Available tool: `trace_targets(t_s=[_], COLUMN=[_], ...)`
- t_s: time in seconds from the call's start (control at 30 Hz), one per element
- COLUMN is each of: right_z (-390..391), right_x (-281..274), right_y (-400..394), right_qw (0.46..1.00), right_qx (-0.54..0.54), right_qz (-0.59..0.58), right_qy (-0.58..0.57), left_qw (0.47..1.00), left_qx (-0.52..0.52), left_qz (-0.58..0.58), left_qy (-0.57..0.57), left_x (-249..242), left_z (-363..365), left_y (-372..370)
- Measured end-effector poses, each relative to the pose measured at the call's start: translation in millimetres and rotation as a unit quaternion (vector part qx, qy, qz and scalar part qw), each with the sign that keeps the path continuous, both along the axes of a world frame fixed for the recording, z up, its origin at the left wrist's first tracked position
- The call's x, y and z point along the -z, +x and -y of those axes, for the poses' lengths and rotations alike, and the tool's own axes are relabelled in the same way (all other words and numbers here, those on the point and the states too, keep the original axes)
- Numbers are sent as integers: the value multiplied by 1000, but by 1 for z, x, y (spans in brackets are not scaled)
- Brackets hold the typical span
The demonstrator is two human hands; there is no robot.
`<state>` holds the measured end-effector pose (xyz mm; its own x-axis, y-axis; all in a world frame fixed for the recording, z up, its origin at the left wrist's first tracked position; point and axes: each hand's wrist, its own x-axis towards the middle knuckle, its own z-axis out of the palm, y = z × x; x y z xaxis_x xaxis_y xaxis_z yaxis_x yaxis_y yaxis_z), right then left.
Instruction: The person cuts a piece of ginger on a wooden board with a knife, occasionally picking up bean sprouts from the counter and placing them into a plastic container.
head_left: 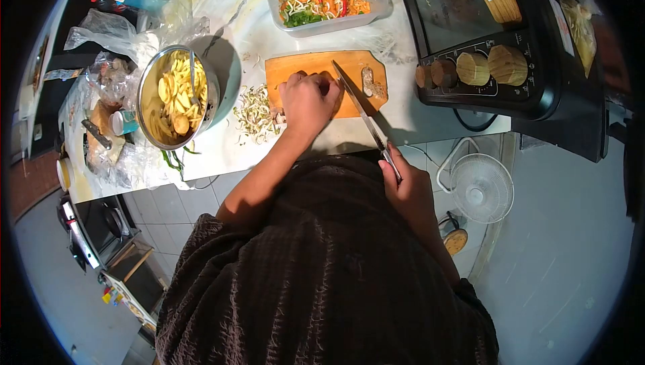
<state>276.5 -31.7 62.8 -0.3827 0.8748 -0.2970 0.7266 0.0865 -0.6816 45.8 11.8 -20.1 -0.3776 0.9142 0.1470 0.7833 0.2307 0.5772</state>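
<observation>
My left hand rests on the left half of a wooden cutting board, its fingers curled down. Whatever lies under those fingers is hidden. My right hand is closed round the handle of a long kitchen knife. The blade slants up and left across the board, its tip just right of my left hand. A brownish sliced piece lies at the board's right end with small bits near it. Pale bean sprouts are heaped on the counter by the board's left edge, with a small brownish piece beside them.
A plastic container of mixed vegetables stands behind the board. Left is a metal pot holding yellow cut strips and a utensil. Plastic bags crowd the far left. A black oven with wooden knobs stands right, a white basket below.
</observation>
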Motion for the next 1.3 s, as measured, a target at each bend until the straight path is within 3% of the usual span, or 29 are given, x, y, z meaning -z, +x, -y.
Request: trace_targets(t_s=[0.27, 0.37, 0.47, 0.57, 0.77, 0.9, 1.07, 1.23, 1.3], right_z=[13, 18, 23, 20, 4, -7, -22, -35, -39], right_x=[18, 5, 2, -3, -13, -14, -18, -10, -7], right_y=[-2, -2, 5, 6, 2, 5, 6, 11, 12], right_qw=[996, 996, 995, 996, 997, 996, 999, 996, 995], right_qx=[-16, 18, 44, 57, 69, 53, 22, 8, -3], right_qz=[71, 89, 61, 49, 29, -2, -11, -49, -49], right_qy=[46, 7, 61, 42, 32, 65, 44, 75, 83], left_qw=[999, 997, 994, 995, 996, 982, 946, 963, 985], left_qx=[16, 22, 60, 74, 53, 26, -6, -150, -167], left_qz=[-30, -61, -84, -61, 66, 65, 249, 199, 36], left_qy=[-18, 34, 28, 9, 27, 174, 207, 107, 24], left_x=[0, -2, -2, -1, -16, -61, -69, -61, -42], left_z=[-2, -1, -4, -8, -20, -47, -70, -44, -35], left_y=[-4, -5, -7, -12, -31, -54, -96, -102, -103])
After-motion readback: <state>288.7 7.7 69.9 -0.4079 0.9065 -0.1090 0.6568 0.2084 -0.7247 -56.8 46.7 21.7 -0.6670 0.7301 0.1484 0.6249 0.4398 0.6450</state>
